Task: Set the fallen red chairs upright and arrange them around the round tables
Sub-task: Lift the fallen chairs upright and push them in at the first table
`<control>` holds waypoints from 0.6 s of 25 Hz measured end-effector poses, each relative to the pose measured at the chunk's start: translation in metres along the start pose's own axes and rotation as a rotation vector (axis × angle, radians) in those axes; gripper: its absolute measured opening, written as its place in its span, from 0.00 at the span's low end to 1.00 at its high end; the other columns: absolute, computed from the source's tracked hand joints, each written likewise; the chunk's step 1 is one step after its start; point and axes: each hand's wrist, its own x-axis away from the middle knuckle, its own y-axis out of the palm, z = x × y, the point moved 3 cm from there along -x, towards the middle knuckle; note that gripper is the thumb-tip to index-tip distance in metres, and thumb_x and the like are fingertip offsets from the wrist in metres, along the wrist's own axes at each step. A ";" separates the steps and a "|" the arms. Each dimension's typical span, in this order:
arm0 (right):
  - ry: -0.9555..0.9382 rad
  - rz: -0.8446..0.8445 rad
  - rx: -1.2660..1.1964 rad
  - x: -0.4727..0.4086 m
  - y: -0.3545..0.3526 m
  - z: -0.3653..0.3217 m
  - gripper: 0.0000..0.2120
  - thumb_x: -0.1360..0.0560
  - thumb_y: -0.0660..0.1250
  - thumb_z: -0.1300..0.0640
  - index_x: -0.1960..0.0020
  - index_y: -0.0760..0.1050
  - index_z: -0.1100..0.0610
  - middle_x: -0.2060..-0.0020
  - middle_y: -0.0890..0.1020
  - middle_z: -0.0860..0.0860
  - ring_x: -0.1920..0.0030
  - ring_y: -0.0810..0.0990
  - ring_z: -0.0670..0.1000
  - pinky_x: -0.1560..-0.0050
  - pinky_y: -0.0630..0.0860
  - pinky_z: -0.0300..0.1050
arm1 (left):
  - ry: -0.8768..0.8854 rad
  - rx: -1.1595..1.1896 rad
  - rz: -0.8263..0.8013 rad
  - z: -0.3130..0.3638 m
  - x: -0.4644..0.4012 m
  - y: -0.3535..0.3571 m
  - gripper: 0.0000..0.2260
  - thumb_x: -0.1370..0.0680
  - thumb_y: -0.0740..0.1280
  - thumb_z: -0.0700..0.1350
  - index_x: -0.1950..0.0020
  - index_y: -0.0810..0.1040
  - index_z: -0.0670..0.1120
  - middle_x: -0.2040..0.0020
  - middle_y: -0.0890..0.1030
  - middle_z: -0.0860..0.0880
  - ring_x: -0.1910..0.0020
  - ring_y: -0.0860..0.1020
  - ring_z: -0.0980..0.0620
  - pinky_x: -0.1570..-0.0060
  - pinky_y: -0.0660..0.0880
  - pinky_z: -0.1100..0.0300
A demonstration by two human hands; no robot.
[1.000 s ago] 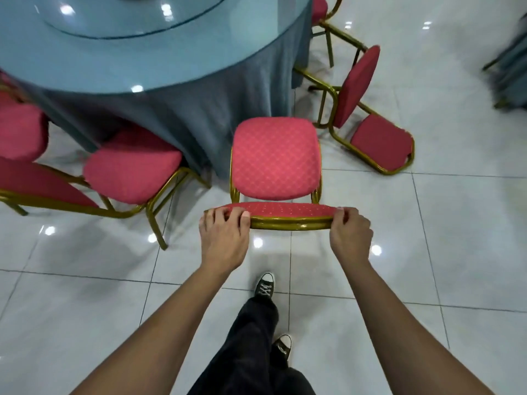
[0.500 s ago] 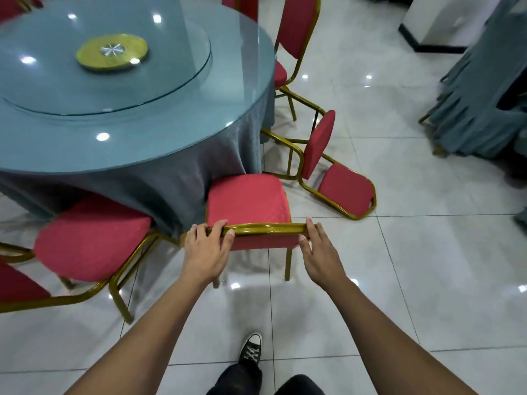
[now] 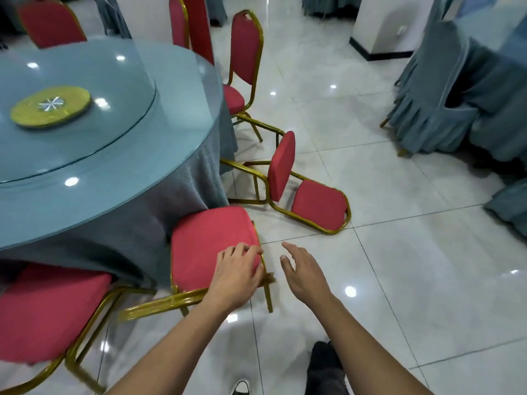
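Open tiled floor [image 3: 399, 266] spreads to the right of the right hand [image 3: 305, 273], with nothing standing on it as far as the draped furniture [image 3: 445, 104] at the far right. Ahead, a fallen chair [image 3: 308, 192] lies on its back, its gold legs reaching toward the round worktop [image 3: 119, 155] and closing the gap beside the cloth. The upright chair [image 3: 211, 246] under the left hand [image 3: 236, 276] sits tight against the worktop's skirt. Another chair [image 3: 48, 312] crowds the left side, just beside it.
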 end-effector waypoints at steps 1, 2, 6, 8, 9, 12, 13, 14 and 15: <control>0.010 0.021 -0.028 -0.010 -0.018 0.014 0.21 0.16 0.56 0.47 0.24 0.65 0.45 0.30 0.73 0.48 0.32 0.72 0.50 0.32 0.71 0.49 | -0.003 0.003 0.007 0.017 -0.016 0.001 0.15 0.17 0.57 0.53 0.30 0.68 0.57 0.33 0.71 0.54 0.34 0.68 0.51 0.29 0.63 0.50; 0.022 0.043 -0.062 -0.022 -0.037 0.030 0.20 0.17 0.57 0.48 0.25 0.66 0.45 0.31 0.74 0.48 0.33 0.73 0.49 0.33 0.72 0.49 | -0.009 0.014 0.015 0.034 -0.034 0.003 0.15 0.17 0.58 0.53 0.30 0.68 0.57 0.33 0.71 0.54 0.35 0.68 0.52 0.30 0.64 0.51; 0.046 0.130 -0.146 -0.062 -0.129 0.101 0.19 0.18 0.60 0.52 0.28 0.69 0.46 0.35 0.76 0.44 0.38 0.75 0.46 0.38 0.73 0.45 | -0.027 0.092 0.063 0.113 -0.102 0.018 0.15 0.17 0.59 0.52 0.31 0.70 0.58 0.33 0.71 0.56 0.35 0.68 0.53 0.32 0.65 0.53; 0.061 0.164 -0.179 -0.082 -0.173 0.133 0.18 0.19 0.61 0.53 0.30 0.70 0.45 0.39 0.77 0.43 0.40 0.76 0.46 0.42 0.73 0.44 | -0.035 0.113 0.077 0.151 -0.133 0.030 0.14 0.17 0.60 0.52 0.32 0.71 0.58 0.34 0.72 0.56 0.35 0.68 0.54 0.33 0.65 0.55; 0.059 0.169 -0.193 -0.090 -0.190 0.147 0.17 0.19 0.61 0.54 0.31 0.70 0.45 0.40 0.77 0.43 0.41 0.76 0.45 0.43 0.73 0.43 | -0.043 0.124 0.089 0.169 -0.145 0.035 0.13 0.18 0.60 0.52 0.33 0.72 0.58 0.35 0.73 0.56 0.36 0.68 0.54 0.34 0.65 0.55; 0.052 0.201 -0.235 -0.124 -0.237 0.187 0.16 0.20 0.62 0.56 0.34 0.72 0.44 0.44 0.77 0.41 0.43 0.77 0.44 0.46 0.72 0.40 | -0.037 0.143 0.124 0.219 -0.188 0.047 0.12 0.18 0.61 0.50 0.34 0.73 0.57 0.38 0.74 0.57 0.39 0.70 0.53 0.36 0.65 0.55; 0.059 0.205 -0.252 -0.136 -0.251 0.197 0.16 0.20 0.62 0.57 0.34 0.73 0.44 0.44 0.77 0.41 0.44 0.78 0.43 0.46 0.72 0.39 | -0.039 0.143 0.123 0.232 -0.203 0.049 0.12 0.18 0.61 0.50 0.34 0.74 0.56 0.38 0.74 0.56 0.39 0.70 0.53 0.37 0.65 0.56; 0.064 0.203 -0.261 -0.146 -0.262 0.206 0.15 0.20 0.62 0.57 0.35 0.73 0.44 0.44 0.77 0.41 0.44 0.78 0.42 0.47 0.72 0.39 | -0.049 0.144 0.120 0.243 -0.216 0.051 0.12 0.18 0.60 0.50 0.34 0.74 0.56 0.38 0.74 0.56 0.39 0.70 0.52 0.37 0.65 0.56; 0.058 0.204 -0.256 -0.159 -0.274 0.216 0.15 0.19 0.63 0.56 0.35 0.73 0.44 0.44 0.78 0.42 0.45 0.78 0.41 0.46 0.73 0.39 | -0.055 0.142 0.129 0.254 -0.234 0.053 0.12 0.18 0.60 0.50 0.35 0.74 0.56 0.38 0.74 0.56 0.39 0.70 0.52 0.37 0.65 0.56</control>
